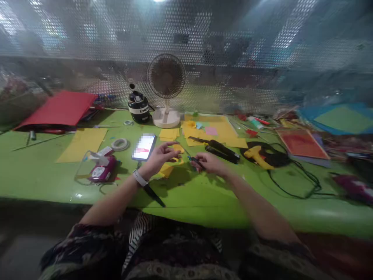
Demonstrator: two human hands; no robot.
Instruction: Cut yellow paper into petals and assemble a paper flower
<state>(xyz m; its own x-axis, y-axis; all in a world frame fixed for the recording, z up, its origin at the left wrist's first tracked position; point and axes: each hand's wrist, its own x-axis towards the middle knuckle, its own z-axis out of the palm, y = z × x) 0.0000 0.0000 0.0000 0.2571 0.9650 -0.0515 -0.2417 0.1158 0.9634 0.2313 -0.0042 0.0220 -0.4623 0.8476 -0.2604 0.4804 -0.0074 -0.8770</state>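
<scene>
My left hand (161,157) is closed, pinching a small piece of yellow paper (178,148) at its fingertips. My right hand (210,164) wraps round slim scissors (192,158) with dark handles; their thin blades point up and left toward the paper. Motion blur hides whether the blades touch it. Below the left fingers lie more yellow paper pieces (166,170) on the green table (186,198). Left of that hand is a lit phone (144,147). Just beyond the right hand lies a black stapler (223,153), with a long dark tool (208,142) against it.
At the back stand a white fan (166,116) and a dark bottle (139,109). A tape roll (120,144) and a magenta device (101,169) lie left. To the right, a yellow glue gun (258,156) trails a black cord (291,196). Yellow sheets (81,144) and a red folder (60,109) lie farther left.
</scene>
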